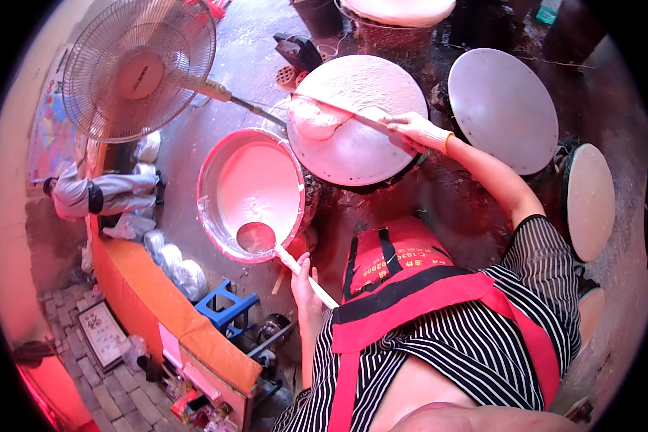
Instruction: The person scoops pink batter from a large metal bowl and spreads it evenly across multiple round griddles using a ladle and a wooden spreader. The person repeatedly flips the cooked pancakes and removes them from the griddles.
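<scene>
My left hand [305, 291] holds the pale handle of a ladle [256, 237]. The ladle's round bowl rests at the near rim of a large tub [200, 186] that contains pale batter [260, 181]. In a knitted work glove, my right hand [418, 131] grips a long flat spatula [371, 120]. Its blade lies across a round griddle [351, 164], against a thick lump of batter or dough [316, 120]. A thin pale layer [370, 78] covers the griddle's far part, while bare metal shows on the near side.
More round griddles stand right, one bare grey [502, 110] and one pale [590, 202]; another [399, 9] is ahead. A pedestal fan [140, 73] rises left. An orange counter [140, 281], a blue stool [227, 308] and wrapped bundles [186, 278] flank the left. A person [105, 194] stands beyond the counter.
</scene>
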Motion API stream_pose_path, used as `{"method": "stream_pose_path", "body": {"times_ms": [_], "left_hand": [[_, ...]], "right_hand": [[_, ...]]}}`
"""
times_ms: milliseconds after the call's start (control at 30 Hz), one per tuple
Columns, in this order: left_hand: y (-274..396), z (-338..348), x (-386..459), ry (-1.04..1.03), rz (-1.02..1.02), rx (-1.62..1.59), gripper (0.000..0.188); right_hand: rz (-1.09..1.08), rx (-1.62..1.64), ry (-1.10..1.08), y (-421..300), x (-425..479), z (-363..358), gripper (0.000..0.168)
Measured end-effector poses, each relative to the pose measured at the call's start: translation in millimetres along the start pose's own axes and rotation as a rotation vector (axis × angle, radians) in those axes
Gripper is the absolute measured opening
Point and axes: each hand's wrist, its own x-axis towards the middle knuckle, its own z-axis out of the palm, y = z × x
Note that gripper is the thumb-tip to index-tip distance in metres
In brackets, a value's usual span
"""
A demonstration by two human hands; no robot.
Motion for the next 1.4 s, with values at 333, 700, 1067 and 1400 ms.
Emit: {"method": "stream_pose_path", "body": {"times_ms": [333, 700, 1067, 1400], "left_hand": [[-37, 2, -58, 0.085, -0.103, 0.046, 0.029], [8, 0, -20, -0.07, -0.101, 0.229, 0.021], [47, -75, 74, -0.456, -0.238, 0.177, 0.016], [44, -212, 69, -0.284, -0.228, 0.019, 0.039]], "right_hand": [[-0.115, -0.155, 0.032, 31, 50, -45, 0.042], [0.076, 0.118, 0.1, 83, -114, -22, 0.039], [0.133, 0.687, 0.32, 107, -233, 163, 0.046], [-0.215, 0.09, 1.058, 43, 188, 360, 0.039]]}}
